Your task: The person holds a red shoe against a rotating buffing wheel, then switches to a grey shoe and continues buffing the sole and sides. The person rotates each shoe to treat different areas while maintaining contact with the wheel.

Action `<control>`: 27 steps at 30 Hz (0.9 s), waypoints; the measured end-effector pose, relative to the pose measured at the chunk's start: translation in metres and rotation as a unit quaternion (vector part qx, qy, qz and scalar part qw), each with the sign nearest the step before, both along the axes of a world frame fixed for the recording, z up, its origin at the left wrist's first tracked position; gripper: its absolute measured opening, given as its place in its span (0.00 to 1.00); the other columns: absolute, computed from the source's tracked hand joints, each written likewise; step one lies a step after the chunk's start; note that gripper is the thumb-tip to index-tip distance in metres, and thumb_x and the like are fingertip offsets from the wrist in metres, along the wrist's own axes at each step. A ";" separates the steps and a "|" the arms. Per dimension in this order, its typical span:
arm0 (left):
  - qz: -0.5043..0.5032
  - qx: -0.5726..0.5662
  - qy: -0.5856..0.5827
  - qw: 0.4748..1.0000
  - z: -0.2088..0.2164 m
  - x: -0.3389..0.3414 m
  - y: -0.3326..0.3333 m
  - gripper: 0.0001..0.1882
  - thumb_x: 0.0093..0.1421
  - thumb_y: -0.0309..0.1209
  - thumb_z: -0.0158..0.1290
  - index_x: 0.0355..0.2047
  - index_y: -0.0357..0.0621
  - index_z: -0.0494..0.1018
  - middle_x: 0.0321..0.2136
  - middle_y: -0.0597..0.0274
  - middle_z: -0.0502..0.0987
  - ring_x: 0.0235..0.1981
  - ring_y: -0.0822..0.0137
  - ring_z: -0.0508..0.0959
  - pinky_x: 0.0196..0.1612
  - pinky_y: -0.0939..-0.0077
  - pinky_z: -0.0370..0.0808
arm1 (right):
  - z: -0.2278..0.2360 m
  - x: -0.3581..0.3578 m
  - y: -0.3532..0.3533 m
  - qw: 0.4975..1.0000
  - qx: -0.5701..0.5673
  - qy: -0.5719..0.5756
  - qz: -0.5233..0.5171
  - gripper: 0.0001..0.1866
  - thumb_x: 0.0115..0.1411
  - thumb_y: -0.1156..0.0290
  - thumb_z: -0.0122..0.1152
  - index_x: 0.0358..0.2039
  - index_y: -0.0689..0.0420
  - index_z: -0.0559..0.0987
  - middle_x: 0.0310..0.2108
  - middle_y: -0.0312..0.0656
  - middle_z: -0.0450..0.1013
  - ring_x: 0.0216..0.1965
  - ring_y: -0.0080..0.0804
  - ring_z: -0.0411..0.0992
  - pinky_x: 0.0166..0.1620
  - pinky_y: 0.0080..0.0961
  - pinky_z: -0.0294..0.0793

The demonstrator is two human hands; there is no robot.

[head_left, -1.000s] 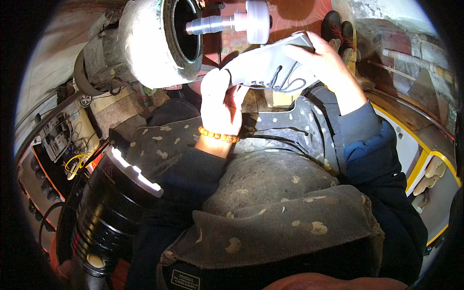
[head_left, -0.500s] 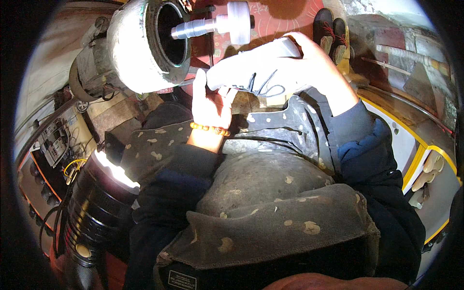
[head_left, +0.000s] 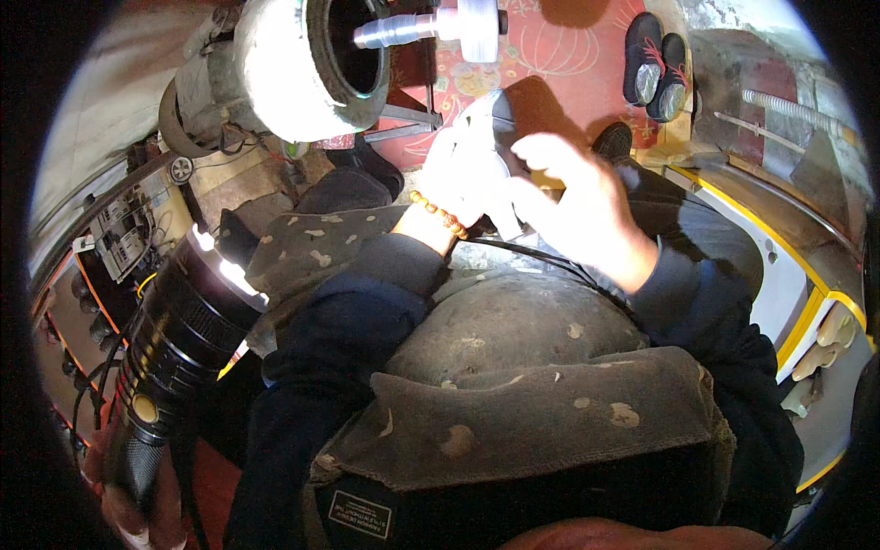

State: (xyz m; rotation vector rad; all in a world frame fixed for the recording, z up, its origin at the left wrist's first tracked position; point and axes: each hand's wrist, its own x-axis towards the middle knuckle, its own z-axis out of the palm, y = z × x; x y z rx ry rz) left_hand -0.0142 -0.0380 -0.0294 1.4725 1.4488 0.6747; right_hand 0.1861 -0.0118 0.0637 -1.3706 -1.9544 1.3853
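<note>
A pale shoe (head_left: pixel 499 115), strongly overexposed, is gripped by my left hand (head_left: pixel 454 170), whose wrist wears an amber bead bracelet (head_left: pixel 438 215). The shoe is turned end-on in front of my lap, and glare hides most of its outline. Close to its right side is my right hand (head_left: pixel 587 206), with thumb and fingers apart and nothing visible between them. A dark, stained apron (head_left: pixel 513 316) covers my lap below both hands.
A white machine housing (head_left: pixel 275 64) with a round opening stands at upper left; a shaft with a white wheel (head_left: pixel 477 32) is beside it. A black cylindrical lamp (head_left: pixel 188 335) shines at left. Black shoes (head_left: pixel 655 69) with red laces sit on the red floor. Yellow-edged panels (head_left: pixel 747 257) line the right.
The shoe has swung from lying sideways to end-on and moved nearer my left wrist. My right hand has released it and come down and toward me. The view has shifted slightly.
</note>
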 end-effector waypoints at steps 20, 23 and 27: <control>0.113 -0.457 -0.720 0.510 0.042 0.024 0.003 0.43 0.76 0.62 0.35 0.78 0.44 0.58 0.70 0.39 0.71 0.67 0.38 0.74 0.68 0.39 0.72 | -0.030 0.024 0.036 0.761 -0.411 0.422 -0.271 0.27 0.73 0.50 0.61 0.61 0.57 0.79 0.49 0.43 0.85 0.34 0.28 0.84 0.28 0.26 0.81; 0.108 -0.456 -0.741 0.481 0.036 0.024 0.002 0.41 0.77 0.59 0.37 0.78 0.43 0.58 0.71 0.41 0.70 0.71 0.42 0.70 0.72 0.42 0.69 | -0.029 0.026 0.036 0.753 -0.413 0.445 -0.254 0.26 0.73 0.52 0.62 0.62 0.58 0.78 0.52 0.44 0.84 0.40 0.29 0.84 0.36 0.28 0.84; 0.102 -0.501 -0.758 0.406 0.028 0.019 0.004 0.40 0.76 0.55 0.44 0.76 0.39 0.61 0.69 0.42 0.72 0.68 0.45 0.73 0.70 0.45 0.71 | -0.018 0.027 0.034 0.750 -0.368 0.459 -0.304 0.21 0.72 0.59 0.66 0.58 0.58 0.80 0.51 0.43 0.83 0.46 0.29 0.82 0.48 0.29 0.83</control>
